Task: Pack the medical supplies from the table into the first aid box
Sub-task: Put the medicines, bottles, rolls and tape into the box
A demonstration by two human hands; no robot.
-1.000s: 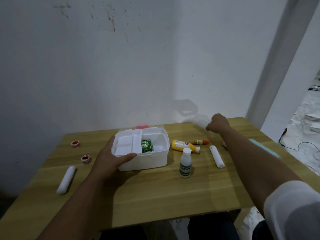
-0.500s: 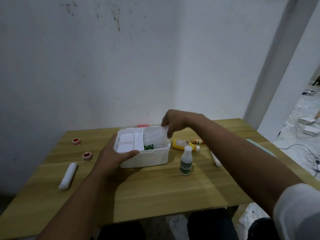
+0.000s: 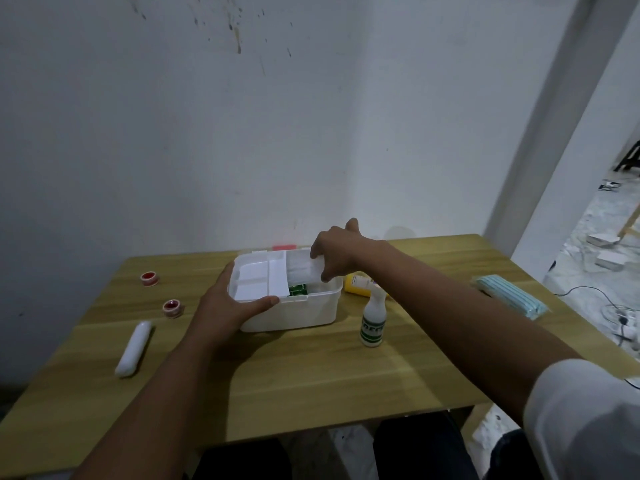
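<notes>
The white first aid box (image 3: 304,311) stands open mid-table with a white divider tray in its left half and a green packet (image 3: 298,289) inside. My left hand (image 3: 227,308) grips the box's front left corner, thumb over the rim. My right hand (image 3: 337,258) pinches a clear plastic packet of white material (image 3: 301,270) and holds it over the box's right compartment. On the table lie a white bottle with green label (image 3: 373,322), a yellow bottle (image 3: 356,284), a white roll (image 3: 134,348), two red-capped jars (image 3: 150,278) (image 3: 172,307) and a pack of blue masks (image 3: 509,300).
The wooden table (image 3: 311,375) stands against a white wall. A doorway opens at the right, with cables and boxes on the floor beyond. My right forearm crosses above the table's right half and hides other items behind it.
My right hand brought the clear packet from the table's far right to the box and now lowers it into the right compartment. My left hand stayed on the box.
</notes>
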